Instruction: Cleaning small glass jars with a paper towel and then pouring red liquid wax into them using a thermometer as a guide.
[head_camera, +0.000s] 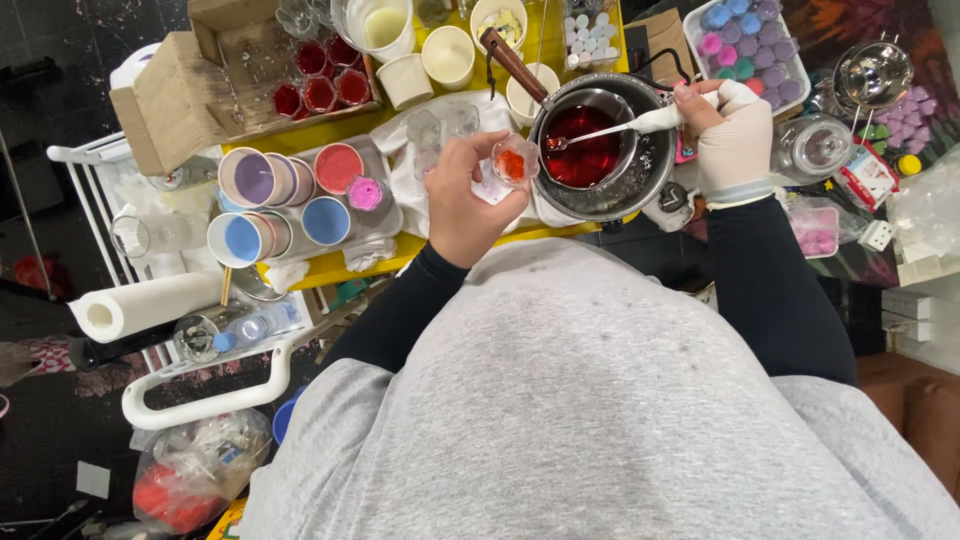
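A: What is the left hand (465, 195) doing?

B: Bare, fingers curled round a small clear cup (514, 162) with red-orange stuff in it, held just off the pot's rim at nine o'clock.

A: And the right hand (733, 135)?

B: Gloved in white, clenched on the white handle of a spoon (610, 129). The spoon reaches from three o'clock across the pot, its tip over the red liquid near the cup.

A: The pot?

B: A steel pot (655, 175) on the yellow counter (335, 268), with a smaller pan (590, 150) of dark red liquid sitting inside it. The pan's brown handle sticks out toward eleven o'clock.

A: What lies around it?

B: At nine o'clock of the pot, a white cloth (410, 180), then colour tubs (285, 200) in lilac, red, pink and blue. At ten o'clock, a carton (165, 110) and red-filled glasses (322, 82). At twelve, cream-coloured cups (448, 55). At two o'clock, a white tray (693, 30) of purple, pink and blue rounds. At three, a clear jar (812, 148) lying near the gloved wrist.

A: Lower left?

B: A paper roll (145, 305) and a water bottle (255, 325) on a white cart, at eight o'clock.
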